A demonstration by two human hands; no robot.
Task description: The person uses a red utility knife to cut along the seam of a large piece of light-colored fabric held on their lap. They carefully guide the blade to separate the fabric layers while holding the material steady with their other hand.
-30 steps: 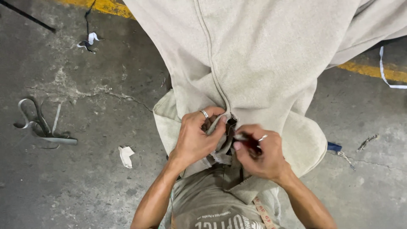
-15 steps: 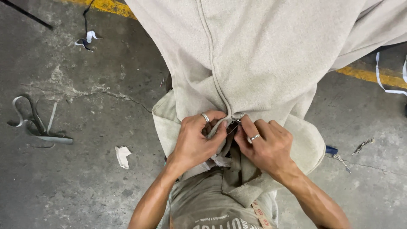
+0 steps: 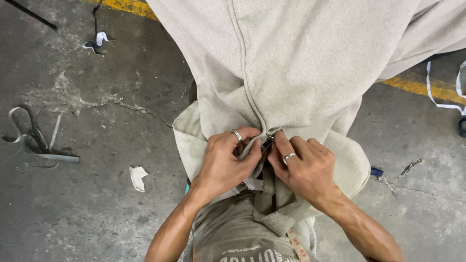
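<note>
both hands [image 3: 266, 162] pinching beige garment [image 3: 310, 63] zipper [image 3: 267, 140]

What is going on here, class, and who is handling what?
A person works with both bare hands on a beige zip-up garment spread over a concrete floor. The left hand and the right hand pinch the fabric on either side of the zipper's near end, close together; each wears a ring. A tape measure hangs by the person's chest. Strips of fabric and a white scrap lie on the floor to the left.
</note>
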